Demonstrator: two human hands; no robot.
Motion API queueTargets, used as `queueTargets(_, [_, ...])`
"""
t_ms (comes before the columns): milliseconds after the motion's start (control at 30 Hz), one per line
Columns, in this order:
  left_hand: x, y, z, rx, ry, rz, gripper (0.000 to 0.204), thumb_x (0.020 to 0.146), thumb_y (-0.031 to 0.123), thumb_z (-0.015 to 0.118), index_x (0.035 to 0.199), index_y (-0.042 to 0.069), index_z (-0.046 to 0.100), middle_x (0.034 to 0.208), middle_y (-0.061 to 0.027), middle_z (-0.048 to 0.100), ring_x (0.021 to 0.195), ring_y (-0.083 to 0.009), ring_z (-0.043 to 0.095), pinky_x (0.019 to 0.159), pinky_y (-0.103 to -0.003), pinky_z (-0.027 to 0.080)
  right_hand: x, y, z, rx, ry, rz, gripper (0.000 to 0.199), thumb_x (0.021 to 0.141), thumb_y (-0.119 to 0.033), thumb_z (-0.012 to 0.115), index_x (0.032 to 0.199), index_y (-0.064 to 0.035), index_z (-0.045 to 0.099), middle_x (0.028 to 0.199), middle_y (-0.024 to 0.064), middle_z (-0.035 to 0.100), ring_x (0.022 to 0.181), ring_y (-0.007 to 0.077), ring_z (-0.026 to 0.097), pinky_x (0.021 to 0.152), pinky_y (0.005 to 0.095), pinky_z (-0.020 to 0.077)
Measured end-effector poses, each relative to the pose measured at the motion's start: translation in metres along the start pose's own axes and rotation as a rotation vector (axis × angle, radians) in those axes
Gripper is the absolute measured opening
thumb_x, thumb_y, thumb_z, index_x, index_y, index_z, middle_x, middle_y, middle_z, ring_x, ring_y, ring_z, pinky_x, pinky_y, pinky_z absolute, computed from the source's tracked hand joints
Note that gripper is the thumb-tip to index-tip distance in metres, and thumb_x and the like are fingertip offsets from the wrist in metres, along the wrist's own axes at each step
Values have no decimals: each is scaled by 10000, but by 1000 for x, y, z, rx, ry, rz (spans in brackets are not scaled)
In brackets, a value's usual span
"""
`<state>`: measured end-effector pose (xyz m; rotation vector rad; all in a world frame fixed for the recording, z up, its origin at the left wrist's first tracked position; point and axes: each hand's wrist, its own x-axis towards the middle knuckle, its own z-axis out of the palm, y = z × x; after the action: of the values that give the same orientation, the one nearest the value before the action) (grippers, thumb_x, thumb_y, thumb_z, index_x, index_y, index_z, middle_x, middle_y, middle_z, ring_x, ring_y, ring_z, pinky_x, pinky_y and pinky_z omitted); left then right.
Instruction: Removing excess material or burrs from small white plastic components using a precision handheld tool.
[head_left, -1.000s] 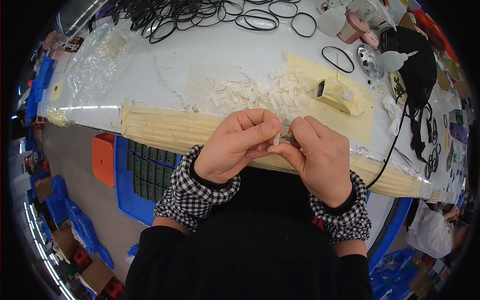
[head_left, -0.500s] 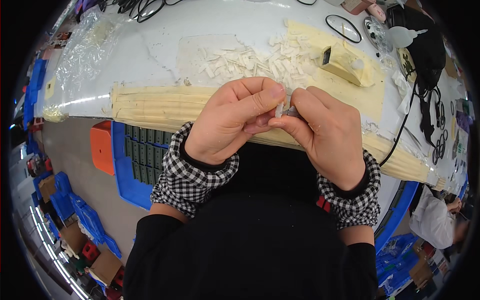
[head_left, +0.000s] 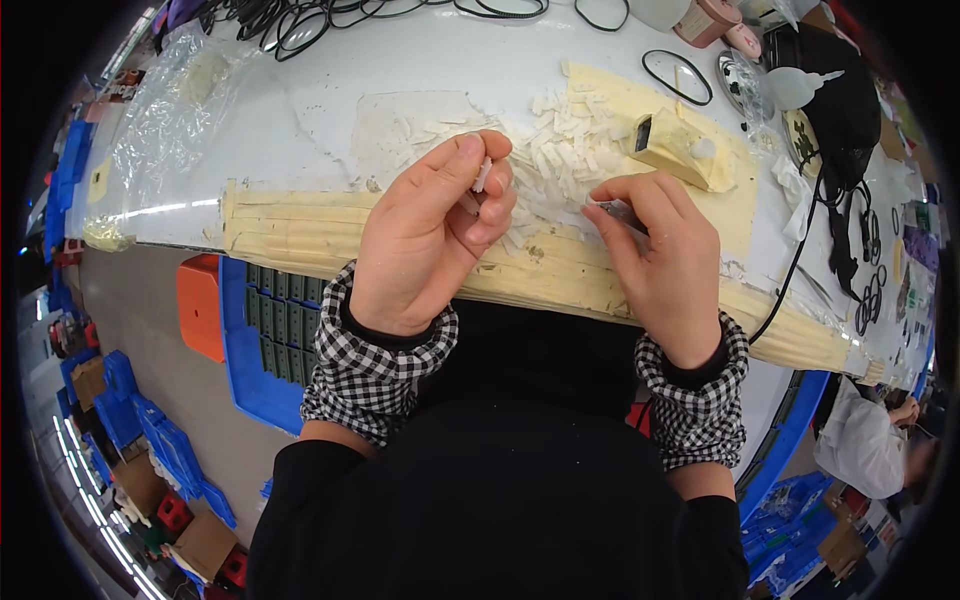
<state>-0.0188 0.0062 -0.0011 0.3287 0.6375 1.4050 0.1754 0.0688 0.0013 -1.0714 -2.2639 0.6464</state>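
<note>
My left hand [head_left: 425, 240] is raised over the table's padded front edge, pinching a small white strip [head_left: 482, 175] between thumb and fingers. Another pale bit shows below it, within the curled fingers. To the right, my right hand [head_left: 668, 260] grips a small, thin grey metal piece [head_left: 624, 213], perhaps a blade; the fingers cover most of it. Just beyond both hands lies a loose heap of short off-white strips [head_left: 565, 150], partly on a yellow sheet [head_left: 738, 205]. A yellow-wrapped block [head_left: 685, 160] with a dark end stands on that sheet.
Yellow padding [head_left: 290, 225] lines the table's front edge. Black cords [head_left: 300, 30] and a black loop [head_left: 677, 78] lie at the back, clear plastic [head_left: 170, 110] at the left. A blue crate [head_left: 235, 340] of dark green parts and an orange stool [head_left: 200, 305] stand below. A person in white [head_left: 865, 440] sits at right.
My hands have come apart: the left has moved slightly up and left with the white strip, while the right has drawn away from it, keeping the grey metal piece.
</note>
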Motion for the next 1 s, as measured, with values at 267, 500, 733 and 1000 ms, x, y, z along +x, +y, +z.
queueTargets(267, [-2, -3, -6, 20, 22, 38, 258, 983, 214, 461, 1055, -14, 558, 947, -77, 598, 834, -123, 570, 718, -220, 484, 2, 6, 13, -125, 62, -105, 167, 718, -71, 698, 849, -99, 599, 778, 35, 566, 617, 226, 583, 522, 315, 459])
queueTargets(500, [-4, -10, 16, 222, 50, -47, 255, 954, 229, 539, 1021, -9, 602, 880, -38, 623, 772, -76, 559, 682, -198, 462, 7, -13, 0, -42, 336, -337, 134, 728, 2, 739, 825, 1, 646, 742, 77, 610, 627, 166, 584, 519, 260, 456])
queueTargets(733, [-1, -15, 17, 231, -25, -88, 225, 960, 218, 518, 1023, 10, 576, 767, 14, 565, 650, -29, 435, 521, -151, 322, 4, -16, 0, -18, 309, -510, 207, 687, -19, 769, 871, -29, 675, 772, 77, 624, 629, 175, 604, 531, 257, 481])
queueTargets(1000, [1, -16, 14, 156, 21, -62, 179, 961, 185, 520, 971, 11, 558, 830, -10, 558, 628, -19, 409, 520, -142, 317, 8, -27, -3, 216, 206, -302, 161, 709, 22, 722, 836, -39, 643, 715, 73, 593, 570, 191, 595, 478, 260, 471])
